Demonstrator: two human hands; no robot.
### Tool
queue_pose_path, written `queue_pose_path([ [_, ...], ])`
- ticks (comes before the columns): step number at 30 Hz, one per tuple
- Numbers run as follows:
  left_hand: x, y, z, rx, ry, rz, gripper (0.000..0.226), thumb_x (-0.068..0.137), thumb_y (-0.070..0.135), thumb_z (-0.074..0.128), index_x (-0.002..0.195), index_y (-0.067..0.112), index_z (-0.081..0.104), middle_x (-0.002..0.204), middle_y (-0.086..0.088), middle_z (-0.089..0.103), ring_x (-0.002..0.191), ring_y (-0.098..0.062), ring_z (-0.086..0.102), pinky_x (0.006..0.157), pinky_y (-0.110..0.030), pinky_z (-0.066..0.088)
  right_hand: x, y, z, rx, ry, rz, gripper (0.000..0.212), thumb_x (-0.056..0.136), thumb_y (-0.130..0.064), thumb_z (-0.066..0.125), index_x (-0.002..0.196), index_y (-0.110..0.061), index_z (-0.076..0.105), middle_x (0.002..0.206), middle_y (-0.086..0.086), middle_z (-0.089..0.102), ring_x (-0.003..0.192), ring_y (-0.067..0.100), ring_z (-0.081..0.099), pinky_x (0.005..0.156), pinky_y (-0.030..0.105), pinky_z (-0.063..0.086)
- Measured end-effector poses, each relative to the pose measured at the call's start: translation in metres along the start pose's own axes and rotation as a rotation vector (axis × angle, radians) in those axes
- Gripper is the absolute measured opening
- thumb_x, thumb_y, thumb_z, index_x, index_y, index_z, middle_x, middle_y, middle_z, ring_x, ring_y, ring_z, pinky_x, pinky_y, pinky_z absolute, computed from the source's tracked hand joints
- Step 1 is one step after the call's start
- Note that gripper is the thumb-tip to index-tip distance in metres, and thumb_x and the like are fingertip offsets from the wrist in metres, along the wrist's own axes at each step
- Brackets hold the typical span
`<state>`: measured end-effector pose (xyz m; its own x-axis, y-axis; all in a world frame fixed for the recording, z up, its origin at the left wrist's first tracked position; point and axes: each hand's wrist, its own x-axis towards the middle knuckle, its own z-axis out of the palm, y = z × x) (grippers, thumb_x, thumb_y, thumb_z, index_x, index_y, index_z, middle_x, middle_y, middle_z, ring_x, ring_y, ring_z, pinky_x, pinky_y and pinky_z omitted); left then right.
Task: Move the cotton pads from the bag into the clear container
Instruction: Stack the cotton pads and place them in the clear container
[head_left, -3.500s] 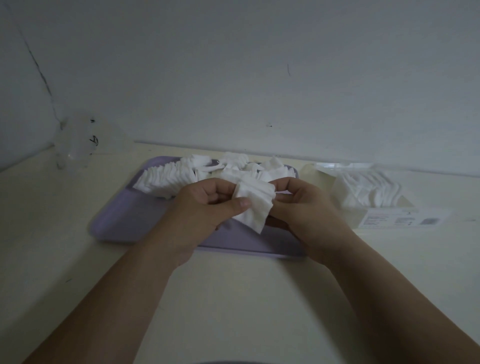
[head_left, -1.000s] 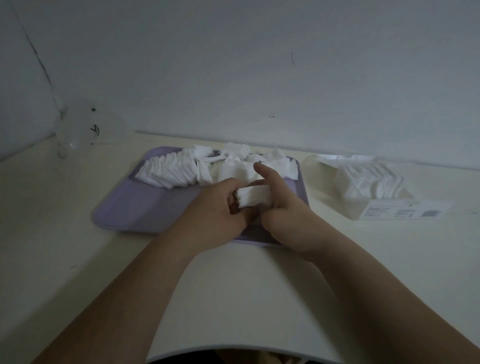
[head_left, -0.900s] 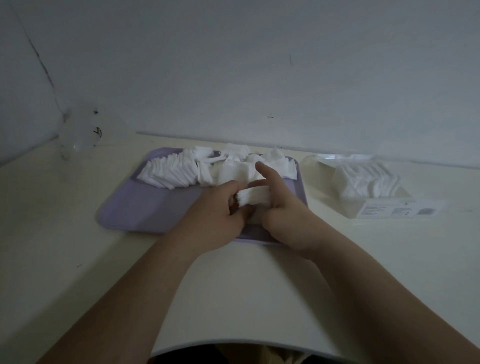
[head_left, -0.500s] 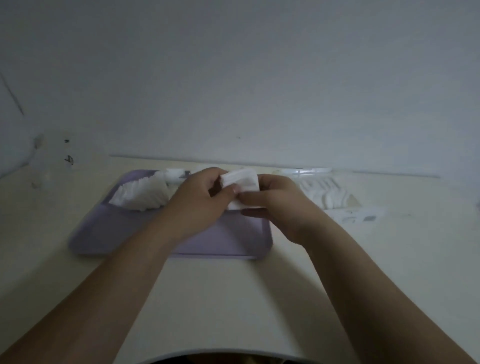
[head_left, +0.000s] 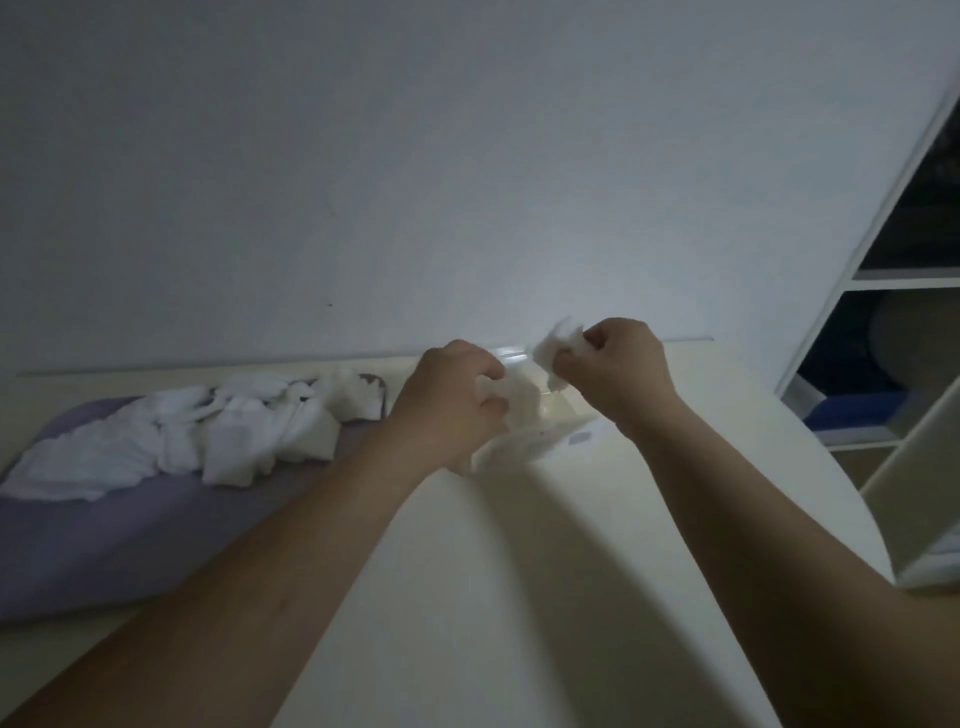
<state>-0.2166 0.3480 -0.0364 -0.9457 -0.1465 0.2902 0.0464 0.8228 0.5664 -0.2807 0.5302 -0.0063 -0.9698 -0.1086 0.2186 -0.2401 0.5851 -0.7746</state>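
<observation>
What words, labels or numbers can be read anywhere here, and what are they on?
None can be read.
The clear container bears a pale label with small grey marks, too blurred to read.
No print shows on the cotton pads or the purple tray.

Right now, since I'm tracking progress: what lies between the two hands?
In the head view, cotton pads, held by left hand and right hand, above the clear container.
</observation>
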Motion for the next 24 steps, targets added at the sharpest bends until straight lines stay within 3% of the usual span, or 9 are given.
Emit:
queue_pose_path([
  [2, 0.003, -0.002, 0.011, 0.052, -0.046, 0.000, 0.038, 0.079, 0.042, 0.072, 0.114, 0.026, 0.075, 0.125, 0.005, 0.066, 0.117, -0.020, 0.062, 0.101, -0.040, 0.050, 0.009, 0.009, -0.001, -0.131, -0.007, 0.014, 0.025, 0.080, -0.024, 0.066, 0.061, -0.009, 0.073, 0.054, -0.003, 0.066, 0.054, 0.023, 0.060, 0.053, 0.028, 0.039],
  [4, 0.003, -0.006, 0.017, 0.071, -0.033, -0.007, 0.031, 0.085, 0.040, 0.074, 0.113, 0.028, 0.076, 0.124, 0.008, 0.068, 0.117, -0.018, 0.062, 0.101, -0.036, 0.049, 0.016, 0.013, 0.007, -0.238, -0.028, 0.021, 0.020, 0.079, -0.022, 0.065, 0.064, -0.010, 0.071, 0.061, 0.000, 0.071, 0.059, 0.024, 0.066, 0.051, 0.025, 0.040],
  [7, 0.004, -0.011, 0.024, 0.043, 0.020, 0.009, 0.026, 0.085, 0.040, 0.077, 0.109, 0.029, 0.077, 0.119, 0.012, 0.069, 0.112, -0.013, 0.063, 0.096, -0.030, 0.049, 0.023, 0.014, 0.022, -0.437, -0.061, 0.006, 0.009, 0.080, -0.015, 0.063, 0.072, -0.011, 0.059, 0.074, 0.004, 0.065, 0.060, 0.025, 0.059, 0.050, 0.023, 0.035],
  [10, 0.004, -0.016, 0.027, 0.012, 0.037, 0.011, 0.025, 0.085, 0.042, 0.077, 0.107, 0.031, 0.077, 0.115, 0.013, 0.069, 0.109, -0.010, 0.063, 0.092, -0.028, 0.049, 0.026, 0.009, 0.032, -0.556, -0.076, -0.054, 0.021, 0.085, -0.012, 0.062, 0.072, -0.015, 0.045, 0.074, 0.001, 0.052, 0.058, 0.019, 0.048, 0.054, 0.026, 0.034],
  [13, 0.003, -0.019, 0.030, 0.020, 0.067, 0.008, 0.019, 0.085, 0.044, 0.074, 0.100, 0.033, 0.077, 0.107, 0.015, 0.069, 0.103, -0.008, 0.062, 0.080, -0.023, 0.044, 0.029, 0.005, 0.038, -0.580, -0.119, -0.076, 0.022, 0.084, -0.010, 0.061, 0.070, -0.016, 0.046, 0.074, 0.001, 0.051, 0.060, 0.021, 0.050, 0.056, 0.026, 0.036],
  [17, 0.002, -0.022, 0.030, 0.051, 0.065, 0.051, 0.018, 0.087, 0.047, 0.066, 0.085, 0.030, 0.072, 0.087, 0.017, 0.059, 0.092, -0.010, 0.060, 0.065, -0.020, 0.033, 0.030, 0.006, 0.038, -0.516, -0.298, -0.090, 0.018, 0.080, -0.003, 0.056, 0.069, -0.013, 0.046, 0.072, 0.004, 0.051, 0.061, 0.023, 0.051, 0.053, 0.024, 0.036],
  [19, 0.002, -0.022, 0.031, 0.074, 0.060, 0.084, 0.026, 0.086, 0.048, 0.059, 0.081, 0.026, 0.070, 0.083, 0.015, 0.058, 0.091, -0.014, 0.060, 0.065, -0.025, 0.036, 0.029, 0.007, 0.038, -0.527, -0.308, -0.119, 0.012, 0.082, -0.002, 0.054, 0.075, -0.012, 0.054, 0.078, 0.006, 0.056, 0.072, 0.028, 0.059, 0.058, 0.027, 0.043],
  [22, -0.002, -0.020, 0.031, 0.067, 0.021, 0.121, 0.032, 0.089, 0.046, 0.051, 0.079, 0.021, 0.068, 0.082, 0.010, 0.059, 0.086, -0.016, 0.059, 0.068, -0.032, 0.045, 0.025, 0.011, 0.041, -0.590, -0.235, -0.130, 0.016, 0.090, -0.009, 0.060, 0.101, -0.017, 0.070, 0.096, 0.006, 0.067, 0.085, 0.030, 0.064, 0.067, 0.029, 0.047],
  [24, -0.008, -0.019, 0.025, -0.005, 0.006, 0.131, 0.027, 0.093, 0.040, 0.052, 0.091, 0.022, 0.072, 0.094, 0.010, 0.063, 0.097, -0.016, 0.061, 0.083, -0.034, 0.051, 0.021, 0.009, 0.039, -0.620, -0.170, -0.123, 0.020, 0.093, -0.012, 0.062, 0.109, -0.017, 0.072, 0.103, 0.006, 0.068, 0.086, 0.030, 0.064, 0.068, 0.030, 0.047],
])
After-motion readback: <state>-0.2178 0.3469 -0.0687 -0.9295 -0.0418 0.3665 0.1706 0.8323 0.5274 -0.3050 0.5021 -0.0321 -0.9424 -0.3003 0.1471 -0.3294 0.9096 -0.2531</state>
